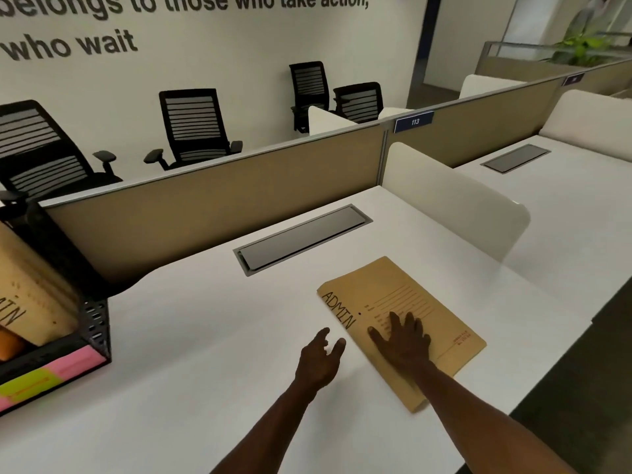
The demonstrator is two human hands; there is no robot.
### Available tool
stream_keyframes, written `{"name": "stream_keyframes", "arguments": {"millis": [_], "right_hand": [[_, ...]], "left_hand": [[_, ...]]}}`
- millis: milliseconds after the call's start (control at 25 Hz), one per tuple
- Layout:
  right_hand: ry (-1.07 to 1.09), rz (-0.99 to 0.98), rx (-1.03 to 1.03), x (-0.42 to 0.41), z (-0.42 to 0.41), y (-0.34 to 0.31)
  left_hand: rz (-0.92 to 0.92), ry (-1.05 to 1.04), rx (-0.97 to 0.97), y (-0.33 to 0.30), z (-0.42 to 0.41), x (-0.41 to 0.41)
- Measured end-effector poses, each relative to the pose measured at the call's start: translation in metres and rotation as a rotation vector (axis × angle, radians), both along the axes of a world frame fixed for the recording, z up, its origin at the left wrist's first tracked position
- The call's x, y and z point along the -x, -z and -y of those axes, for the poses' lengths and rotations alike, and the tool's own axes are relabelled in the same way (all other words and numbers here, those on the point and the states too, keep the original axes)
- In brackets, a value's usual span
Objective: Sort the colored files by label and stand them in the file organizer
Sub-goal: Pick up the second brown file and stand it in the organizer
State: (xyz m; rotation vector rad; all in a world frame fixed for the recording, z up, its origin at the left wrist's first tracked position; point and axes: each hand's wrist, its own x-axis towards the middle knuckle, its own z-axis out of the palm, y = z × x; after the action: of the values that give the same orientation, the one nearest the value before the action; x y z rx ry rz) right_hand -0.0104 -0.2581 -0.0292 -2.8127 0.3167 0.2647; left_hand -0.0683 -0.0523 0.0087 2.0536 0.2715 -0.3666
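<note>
The right hand (403,340) is pressing flat and open on the brown ADMIN file (403,295) lying on the white counter (212,354), the left hand (321,357) is reaching open and empty beside it, and next they probably need to lift it and carry it to the black file organizer (92,323) far left.

A tan cubicle partition (212,206) runs across the white desk (191,336), carrying a blue tag (414,122) reading 113. Behind the partition, 4 black mesh office chairs (196,126) stand before a white wall (239,39) with large dark lettering. Right of the partition, green plants (581,47).
</note>
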Motion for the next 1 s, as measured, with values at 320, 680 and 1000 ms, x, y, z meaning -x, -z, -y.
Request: {"name": "stream_keyframes", "arguments": {"millis": [320,680,1000], "right_hand": [[-0.096,0.136,-0.008,0.011,-0.025,-0.004],[0.121,-0.082,0.007,-0.027,0.016,-0.005],[0.134,-0.065,-0.028,-0.015,-0.002,-0.014]], "left_hand": [[-0.278,-0.452,0.409,0.011,-0.002,-0.02],[-0.325,-0.4,0.503,0.003,-0.008,-0.016],[-0.251,-0.328,0.624,-0.013,-0.018,0.005]]}}
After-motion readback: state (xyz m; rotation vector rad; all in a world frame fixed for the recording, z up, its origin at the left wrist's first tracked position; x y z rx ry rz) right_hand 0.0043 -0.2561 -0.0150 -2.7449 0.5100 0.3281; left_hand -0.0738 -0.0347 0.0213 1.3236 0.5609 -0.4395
